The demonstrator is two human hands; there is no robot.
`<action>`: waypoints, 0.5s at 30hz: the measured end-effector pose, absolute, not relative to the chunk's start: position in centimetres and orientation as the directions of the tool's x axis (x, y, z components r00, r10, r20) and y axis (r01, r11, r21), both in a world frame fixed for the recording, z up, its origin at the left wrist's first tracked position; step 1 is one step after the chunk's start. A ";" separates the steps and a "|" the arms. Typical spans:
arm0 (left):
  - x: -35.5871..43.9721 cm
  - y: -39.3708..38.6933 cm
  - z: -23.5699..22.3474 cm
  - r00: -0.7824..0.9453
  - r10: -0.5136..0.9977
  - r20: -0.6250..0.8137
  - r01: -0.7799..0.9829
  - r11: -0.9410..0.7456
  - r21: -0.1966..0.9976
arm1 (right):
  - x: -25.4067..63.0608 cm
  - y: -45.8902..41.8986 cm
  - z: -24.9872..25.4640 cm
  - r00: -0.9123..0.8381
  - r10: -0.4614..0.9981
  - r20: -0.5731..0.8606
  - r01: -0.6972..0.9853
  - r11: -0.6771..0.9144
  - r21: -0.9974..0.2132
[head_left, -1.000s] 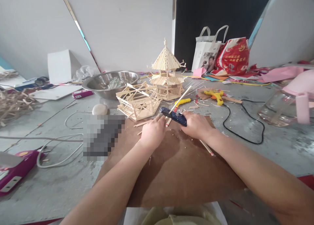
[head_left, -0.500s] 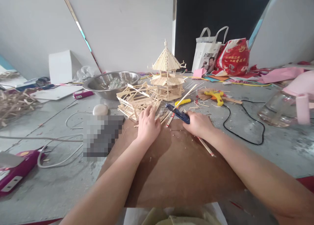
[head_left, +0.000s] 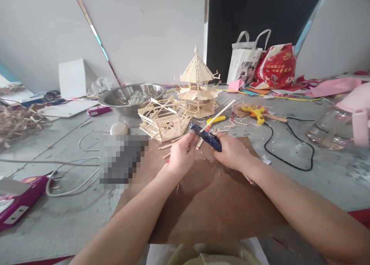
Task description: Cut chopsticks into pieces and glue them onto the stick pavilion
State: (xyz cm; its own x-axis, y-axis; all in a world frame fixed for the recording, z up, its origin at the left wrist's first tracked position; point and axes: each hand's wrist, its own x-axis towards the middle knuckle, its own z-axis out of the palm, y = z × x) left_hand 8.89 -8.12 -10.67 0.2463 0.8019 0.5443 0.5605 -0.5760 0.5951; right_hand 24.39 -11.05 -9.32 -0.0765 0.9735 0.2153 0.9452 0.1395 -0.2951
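Note:
My right hand (head_left: 231, 150) is closed around a dark blue hand tool (head_left: 210, 139) whose exact kind I cannot make out. A thin pale wooden stick (head_left: 221, 113) slants up and right from the tool's far end. Fingers pinched, my left hand (head_left: 183, 152) is at the lower end of that stick, close to the tool's tip. Just beyond, an open wooden-stick frame (head_left: 162, 120) stands beside a stick-built pavilion model (head_left: 198, 80) with two tiers of roof. Loose sticks (head_left: 166, 146) lie by my left hand on a brown board (head_left: 199, 211).
A yellow-handled tool (head_left: 216, 119) and a yellow glue gun (head_left: 256, 113) with a black cord lie behind and right. A steel bowl (head_left: 115, 99) is at the back left. A pink-lidded jug (head_left: 332, 126) stands right, a magenta power strip (head_left: 23, 199) left.
My left hand has come off the loose sticks beside the frame, moved nearer the blue tool and closed into a pinch. The tool has shifted slightly left and down.

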 end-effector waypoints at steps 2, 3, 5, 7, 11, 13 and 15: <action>8.8 -8.1 -10.6 0.259 0.812 0.522 0.515 -0.574 0.637 | 24.6 -10.8 -9.6 -0.112 0.962 0.248 0.932 0.188 -0.309; 8.8 -8.0 -10.6 0.265 0.820 0.508 0.482 -0.569 0.666 | 24.8 -10.6 -9.7 -0.130 0.955 0.265 0.925 0.213 -0.314; 8.8 -7.9 -10.5 0.283 0.832 0.477 0.411 -0.554 0.724 | 25.0 -10.4 -10.0 -0.160 0.943 0.291 0.913 0.254 -0.320; 8.7 -7.8 -10.4 0.311 0.833 0.457 0.359 -0.548 0.755 | 25.2 -10.4 -10.1 -0.176 0.936 0.304 0.905 0.275 -0.325; 8.6 -7.9 -10.0 0.353 0.823 0.446 0.329 -0.555 0.764 | 25.3 -10.5 -10.2 -0.191 0.934 0.303 0.889 0.296 -0.350; 8.5 -8.0 -9.8 0.366 0.820 0.441 0.312 -0.554 0.772 | 25.3 -10.5 -10.2 -0.192 0.933 0.304 0.886 0.298 -0.356; 8.5 -8.1 -9.7 0.377 0.814 0.442 0.282 -0.555 0.782 | 25.3 -10.5 -10.3 -0.191 0.932 0.309 0.886 0.300 -0.354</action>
State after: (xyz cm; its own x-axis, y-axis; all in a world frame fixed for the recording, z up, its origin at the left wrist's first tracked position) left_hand 8.54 -8.07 -9.71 0.3773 0.8138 0.4419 0.2818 -0.5555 0.7823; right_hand 25.35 -10.50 -10.28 -0.1913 0.9315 0.3093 0.8860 0.2995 -0.3541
